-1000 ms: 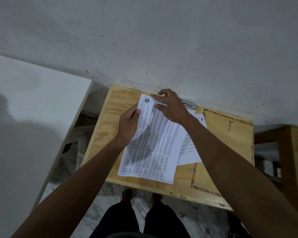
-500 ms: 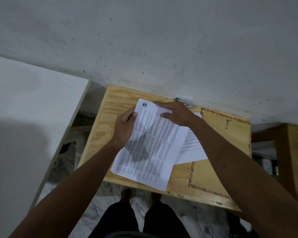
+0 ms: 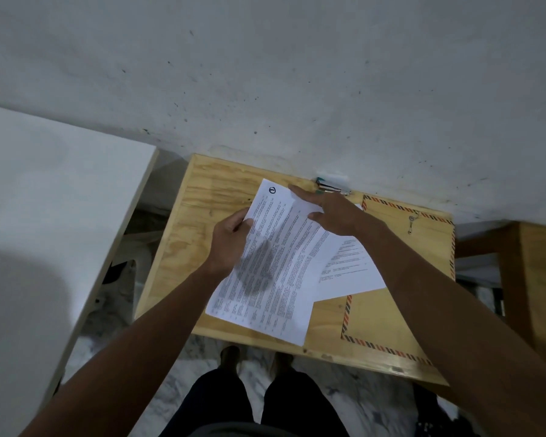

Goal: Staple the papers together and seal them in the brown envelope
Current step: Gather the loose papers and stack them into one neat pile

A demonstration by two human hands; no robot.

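Head view: the stapler lies along the wall, long axis left-right, just beyond the right hand's straight, spread fingertips. The left hand pinches the papers on the table.

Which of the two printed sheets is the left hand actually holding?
The densely printed sheet, gripped at its left edge by the left hand. The sparsely printed sheet lies partly under it on the brown envelope.

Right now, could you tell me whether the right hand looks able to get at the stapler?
Probably yes: the right hand is open, its fingertips just short of the stapler by the wall, nothing between.
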